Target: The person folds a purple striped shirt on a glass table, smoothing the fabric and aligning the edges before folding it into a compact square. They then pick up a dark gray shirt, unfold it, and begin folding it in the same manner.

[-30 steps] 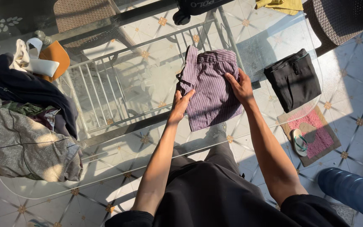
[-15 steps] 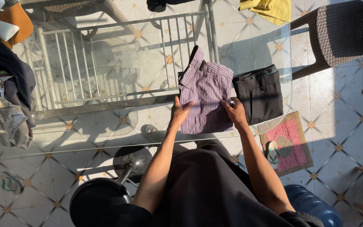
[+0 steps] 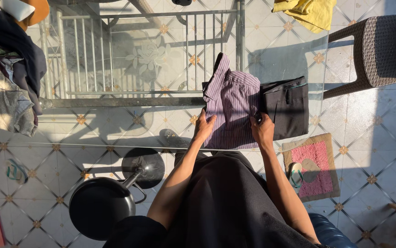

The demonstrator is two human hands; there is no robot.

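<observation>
A folded purple striped shirt (image 3: 233,108) lies on the glass table (image 3: 115,128), its right edge overlapping a folded black garment (image 3: 287,108). My left hand (image 3: 204,127) grips the shirt's lower left edge. My right hand (image 3: 262,130) grips the lower right edge, where the shirt meets the black garment.
A heap of grey and dark clothes (image 3: 5,78) fills the table's left end. A yellow cloth (image 3: 308,11) lies at the far side. A wicker chair (image 3: 384,46) stands right; a black stool (image 3: 103,204), a pink mat (image 3: 315,167) and a sandal (image 3: 295,174) are on the tiled floor.
Both hands slid the striped shirt to the right along the table until it sits against the folded black garment. The view shifted right with it.
</observation>
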